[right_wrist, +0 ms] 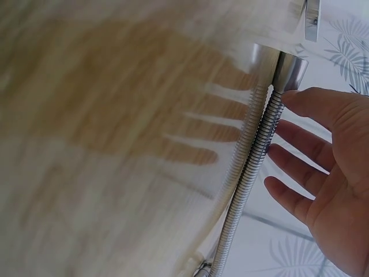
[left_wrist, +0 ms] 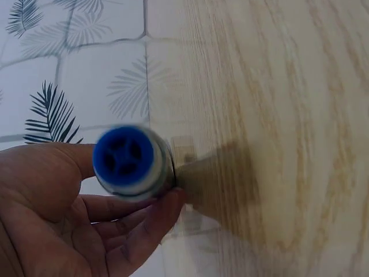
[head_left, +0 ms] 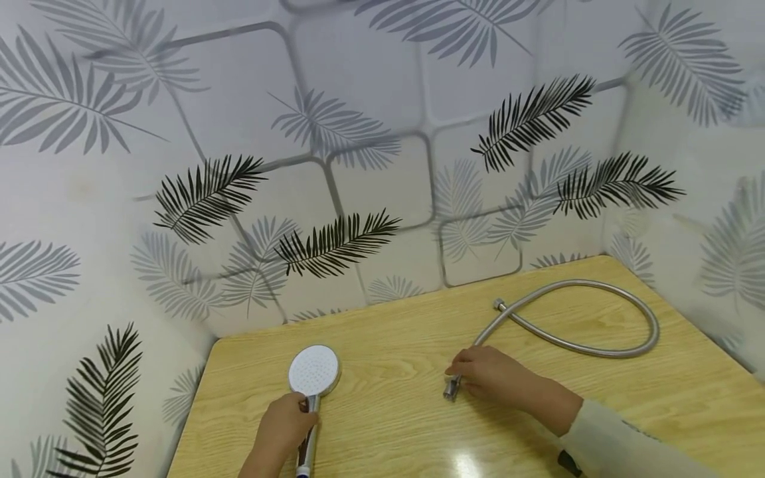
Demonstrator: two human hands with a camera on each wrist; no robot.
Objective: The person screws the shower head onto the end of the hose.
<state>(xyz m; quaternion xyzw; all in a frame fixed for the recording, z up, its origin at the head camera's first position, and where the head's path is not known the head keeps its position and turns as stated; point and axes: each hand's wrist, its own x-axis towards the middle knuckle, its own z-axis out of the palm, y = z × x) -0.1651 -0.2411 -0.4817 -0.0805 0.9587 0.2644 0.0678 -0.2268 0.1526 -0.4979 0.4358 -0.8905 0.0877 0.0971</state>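
Observation:
A shower head with a round white face point(head_left: 313, 370) and a chrome handle lies face up on the left of the table. My left hand point(head_left: 283, 425) grips its handle, and the handle's blue-centred end point(left_wrist: 124, 158) points at the left wrist camera. On the right, a ribbed metal shower hose point(head_left: 648, 318) lies in a loop. My right hand point(head_left: 496, 378) is at its near end, beside the chrome cone-shaped connector point(head_left: 451, 388). In the right wrist view, the thumb tip meets the hose just below the connector, with the other fingers spread loosely along it.
The light wood table point(head_left: 388, 372) has a glossy top that reflects the right hand and hose. A wall point(head_left: 370, 179) with leaf patterns stands behind it. The hose's other end, a small hex nut point(head_left: 499, 304), lies near the back edge.

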